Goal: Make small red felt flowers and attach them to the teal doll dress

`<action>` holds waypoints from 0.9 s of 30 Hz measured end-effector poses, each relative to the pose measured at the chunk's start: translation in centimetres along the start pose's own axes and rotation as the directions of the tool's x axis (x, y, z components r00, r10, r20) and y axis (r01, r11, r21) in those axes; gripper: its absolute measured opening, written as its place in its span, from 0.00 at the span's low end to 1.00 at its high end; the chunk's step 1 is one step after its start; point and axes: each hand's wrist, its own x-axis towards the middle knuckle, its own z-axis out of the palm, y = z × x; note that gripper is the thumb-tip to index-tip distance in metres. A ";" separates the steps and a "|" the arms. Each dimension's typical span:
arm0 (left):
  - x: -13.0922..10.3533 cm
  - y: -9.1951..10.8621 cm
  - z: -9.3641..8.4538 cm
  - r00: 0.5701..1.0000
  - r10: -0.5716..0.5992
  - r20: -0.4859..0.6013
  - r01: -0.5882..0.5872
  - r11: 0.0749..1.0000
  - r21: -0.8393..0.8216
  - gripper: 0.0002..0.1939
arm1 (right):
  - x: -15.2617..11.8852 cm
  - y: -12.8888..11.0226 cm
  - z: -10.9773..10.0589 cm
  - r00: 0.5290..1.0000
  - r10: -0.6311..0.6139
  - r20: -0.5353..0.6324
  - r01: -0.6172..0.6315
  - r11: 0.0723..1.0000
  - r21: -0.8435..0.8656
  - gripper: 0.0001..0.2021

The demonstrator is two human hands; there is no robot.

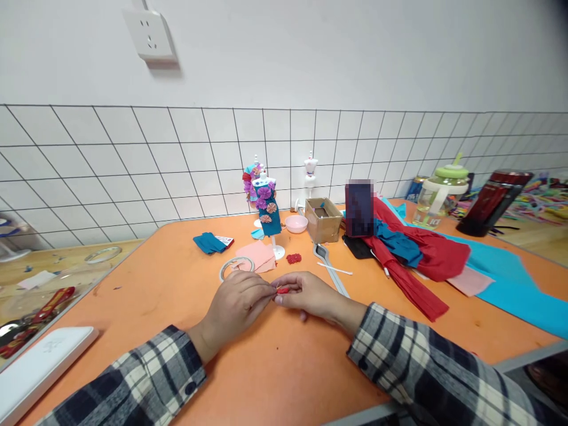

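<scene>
Between my two hands, above the front middle of the orange table, is a small red piece (pixel 283 290) that looks like folded crepe paper. My right hand (pixel 308 294) pinches it between thumb and fingers. My left hand (pixel 242 300) meets it from the other side, its fingertips closed at the piece's left end. Just beyond my hands lie a tape roll (pixel 222 273), pink paper sheets (pixel 257 254) and a little red crumpled bit (pixel 293 258). Behind them stands a small dress form (pixel 269 219) in blue paper with purple and peach paper flowers.
A pink bowl (pixel 296 223), a cardboard box (pixel 324 222) and a bare white dress form (pixel 310 171) stand at the back. Grey tweezers (pixel 331 269) and a white stick (pixel 335 268) lie right of centre. Red paper (pixel 439 251), blue sheets (pixel 506 266), a jug (pixel 441 195) and a flask (pixel 492 204) fill the right.
</scene>
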 end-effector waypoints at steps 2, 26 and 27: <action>0.1 0.1 0.0 1.000 0.025 -0.013 -0.025 1.000 0.003 0.06 | 0.0 0.0 0.1 1.000 0.016 -0.018 -0.016 1.000 0.011 0.19; 0.2 1.3 0.3 0.936 -0.352 -0.007 0.341 0.912 -0.229 0.05 | 0.3 0.3 0.0 0.993 -0.083 -0.087 0.103 0.961 0.257 0.17; 0.2 1.3 0.3 0.926 -0.379 -0.006 0.365 0.897 -0.251 0.05 | 0.2 0.2 0.0 0.991 -0.094 -0.097 0.114 0.967 0.226 0.17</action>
